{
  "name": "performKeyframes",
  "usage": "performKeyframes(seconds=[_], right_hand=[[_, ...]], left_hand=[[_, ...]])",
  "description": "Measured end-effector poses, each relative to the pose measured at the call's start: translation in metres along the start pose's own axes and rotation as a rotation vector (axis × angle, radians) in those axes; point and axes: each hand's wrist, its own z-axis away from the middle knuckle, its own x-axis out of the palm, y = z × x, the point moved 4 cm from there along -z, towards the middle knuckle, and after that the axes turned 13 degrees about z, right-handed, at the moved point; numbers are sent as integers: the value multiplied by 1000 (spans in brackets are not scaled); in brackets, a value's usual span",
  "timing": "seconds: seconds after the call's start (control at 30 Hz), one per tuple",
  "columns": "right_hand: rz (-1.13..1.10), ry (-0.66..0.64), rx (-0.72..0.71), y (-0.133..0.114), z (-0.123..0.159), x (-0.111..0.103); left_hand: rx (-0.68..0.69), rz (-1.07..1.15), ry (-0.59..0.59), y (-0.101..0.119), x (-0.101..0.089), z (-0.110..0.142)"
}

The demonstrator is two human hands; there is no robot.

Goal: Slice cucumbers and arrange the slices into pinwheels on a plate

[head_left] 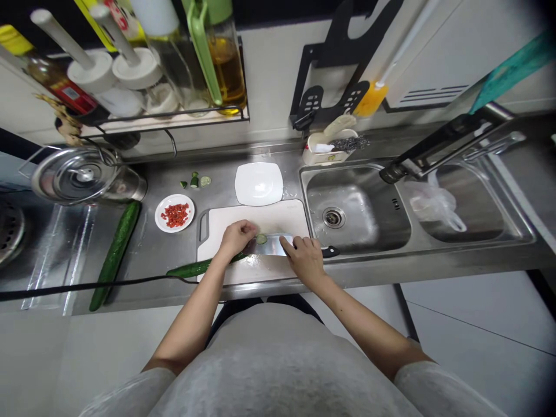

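Observation:
My right hand (305, 259) is wrapped around a wide-bladed kitchen knife (274, 245), index finger along the blade, its black handle (330, 252) sticking out behind. The blade lies nearly flat over a white cutting board (278, 217) and carries a thin cucumber slice (261, 238). Just left of that slice, my left hand (238, 237) has its fingertips pinched together; whatever is in them is too small to make out. Under my left wrist lies a cut cucumber (191, 270), partly on the board and partly hidden by the arm.
Behind the board sits a white square plate (259, 184). To the left are a plate of chopped red pieces (174, 227), cucumber scraps (194, 180), a whole cucumber (115, 255) and a lidded steel pot (78, 174). A sink (358, 214) with a faucet (438, 142) is at right.

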Motion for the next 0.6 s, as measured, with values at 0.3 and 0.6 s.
performKeyframes(seconds=[0.3, 0.6], right_hand=[[-38, -128, -24, 2, -6, -1], [-4, -83, 11, 11, -2, 2]], left_hand=[[-20, 88, -177, -6, 15, -6], [-193, -1, 289, -34, -25, -35]])
